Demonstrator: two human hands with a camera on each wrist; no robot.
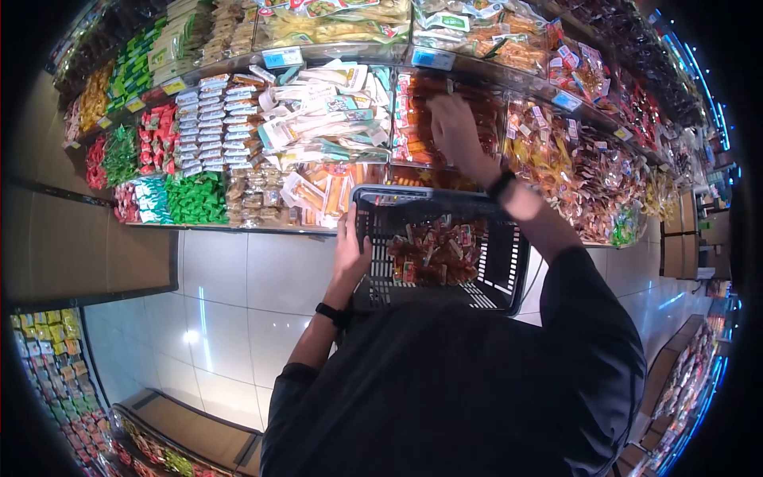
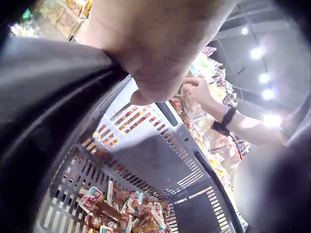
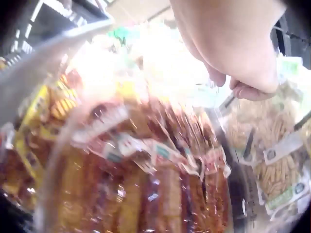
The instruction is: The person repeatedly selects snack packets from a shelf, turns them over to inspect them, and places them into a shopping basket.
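My left hand (image 1: 350, 258) grips the left rim of a black plastic shopping basket (image 1: 433, 193), its thumb on the inner side. Inside the basket lies a pile of brown snack packs (image 1: 437, 250) with red and white labels, also seen in the left wrist view. My right hand (image 1: 459, 131) is over a shelf bin of long brown snack packs (image 1: 415, 119). Its fingers bend loosely in the right wrist view, and nothing shows between them. Close below that hand's camera, the brown packs (image 3: 146, 189) stand in a row behind a clear bin wall.
Left of the brown packs lie white-and-green packs (image 1: 326, 119); right of them are yellowish and reddish packs (image 1: 540, 147). Price tags (image 1: 433, 58) line the upper shelf edge. Tiled floor (image 1: 214, 310) runs beside me, with another display (image 1: 60, 358) at the lower left.
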